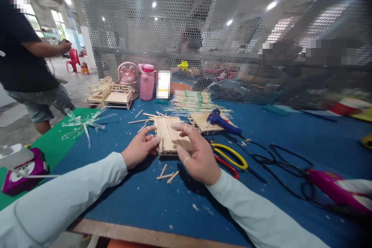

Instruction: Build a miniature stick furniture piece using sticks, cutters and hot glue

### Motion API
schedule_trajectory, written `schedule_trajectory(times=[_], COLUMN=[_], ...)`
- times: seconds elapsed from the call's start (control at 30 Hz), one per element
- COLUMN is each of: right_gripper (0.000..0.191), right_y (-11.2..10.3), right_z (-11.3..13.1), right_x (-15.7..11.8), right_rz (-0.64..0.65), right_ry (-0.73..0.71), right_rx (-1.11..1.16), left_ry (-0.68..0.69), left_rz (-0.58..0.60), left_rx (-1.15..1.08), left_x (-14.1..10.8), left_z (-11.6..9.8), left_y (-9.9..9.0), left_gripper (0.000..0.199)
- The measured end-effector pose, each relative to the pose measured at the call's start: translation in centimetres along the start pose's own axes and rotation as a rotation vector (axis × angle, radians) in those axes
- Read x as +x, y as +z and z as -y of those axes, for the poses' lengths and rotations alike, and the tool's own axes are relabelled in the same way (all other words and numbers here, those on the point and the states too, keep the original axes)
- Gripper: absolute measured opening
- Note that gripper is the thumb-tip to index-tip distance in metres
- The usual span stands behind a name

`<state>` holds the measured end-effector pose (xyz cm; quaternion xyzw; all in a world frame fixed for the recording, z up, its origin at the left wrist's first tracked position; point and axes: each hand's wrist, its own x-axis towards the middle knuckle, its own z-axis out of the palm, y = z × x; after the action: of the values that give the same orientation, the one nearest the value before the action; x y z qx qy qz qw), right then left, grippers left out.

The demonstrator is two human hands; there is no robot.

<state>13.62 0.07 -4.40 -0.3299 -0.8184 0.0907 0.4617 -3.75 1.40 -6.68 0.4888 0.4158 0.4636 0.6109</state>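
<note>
A small platform of flat wooden sticks [167, 130] rests on the blue table in front of me. My left hand [139, 147] is closed at its left edge, index finger along the side and thumb near the front corner. A short stick [162, 142] stands by that thumb. Over the platform's right side, my right hand [199, 155] has thumb and index finger apart, with nothing visible between them. Its shadow falls on the slats. Short loose sticks [168, 176] lie just in front, and more sticks [142, 120] are scattered behind my left hand.
A blue glue gun [221, 120] lies on a second stick platform [200, 122]. Scissors with yellow and red handles [232, 155] and a black cable [276, 162] are at right. Bundled sticks [192, 100], a pink bottle [147, 83] and stick furniture models [116, 95] stand behind. A person [26, 50] stands left.
</note>
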Motion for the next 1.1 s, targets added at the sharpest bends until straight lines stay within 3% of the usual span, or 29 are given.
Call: schedule_trajectory(times=[0.1,0.27,0.47,0.67,0.77,0.87,1.0,1.1], right_gripper=[0.033,0.017,0.013,0.014,0.013,0.015,0.016,0.019], right_y=[0.1,1.1,1.2,1.0,1.0,1.1,1.0,0.9], right_z=[0.2,0.5,0.3,0.2,0.1,0.0,-0.2,-0.2], right_x=[0.7,1.7,1.6,1.5,1.5,1.4,1.2,1.1], right_rz=[0.051,0.146,0.187,0.131,0.122,0.126,0.128,0.131], right_ry=[-0.001,0.128,0.156,0.12,0.108,0.107,0.084,0.057], right_rx=[0.011,0.001,0.015,-0.06,-0.073,-0.074,-0.075,-0.11], left_ry=[0.012,0.015,0.007,-0.005,0.11,0.309,0.6,0.664], left_rz=[0.003,-0.004,-0.009,-0.083,-0.175,-0.209,-0.123,-0.043], left_rx=[-0.012,-0.046,-0.028,0.078,0.265,0.497,0.757,0.856], left_x=[0.0,0.1,0.1,-0.1,0.0,0.0,-0.2,-0.3], left_z=[0.0,0.0,-0.2,-0.3,0.0,0.3,0.4,0.4], left_y=[0.0,0.1,0.3,0.1,-0.5,-0.9,-1.0,-1.1], left_gripper=[0.061,0.062,0.059,0.037,0.03,0.023,0.02,0.024])
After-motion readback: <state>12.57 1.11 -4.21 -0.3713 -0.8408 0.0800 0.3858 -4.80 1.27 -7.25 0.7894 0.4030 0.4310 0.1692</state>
